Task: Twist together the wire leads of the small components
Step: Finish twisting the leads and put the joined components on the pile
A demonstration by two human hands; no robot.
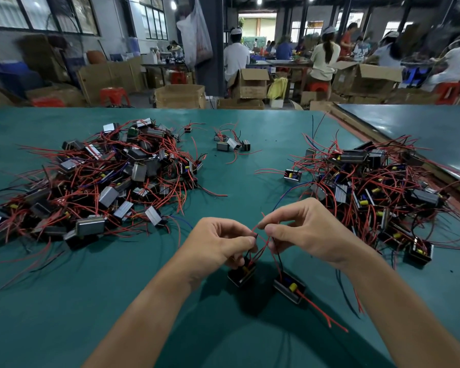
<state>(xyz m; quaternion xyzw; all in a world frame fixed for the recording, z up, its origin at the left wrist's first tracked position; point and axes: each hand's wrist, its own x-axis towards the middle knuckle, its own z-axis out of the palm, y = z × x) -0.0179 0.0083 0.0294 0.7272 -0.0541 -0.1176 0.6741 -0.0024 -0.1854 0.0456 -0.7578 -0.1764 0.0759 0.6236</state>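
Note:
Two small black box components hang just above the green table (117, 301). One component (241, 274) hangs under my left hand (218, 245), the other component (290, 286), with a yellow part inside, under my right hand (306, 229). Their thin red and black wire leads (262, 241) rise and cross between my fingertips. My left hand pinches a black lead end at its thumb and forefinger. My right hand pinches a red lead a little higher. A long red lead (324, 313) trails from the right component toward me.
A large heap of the same components with red wires (98, 181) lies at the left, another heap (377, 192) at the right. A few loose components (231, 143) sit at the far middle. Beyond the table edge are cardboard boxes, red stools and seated people working.

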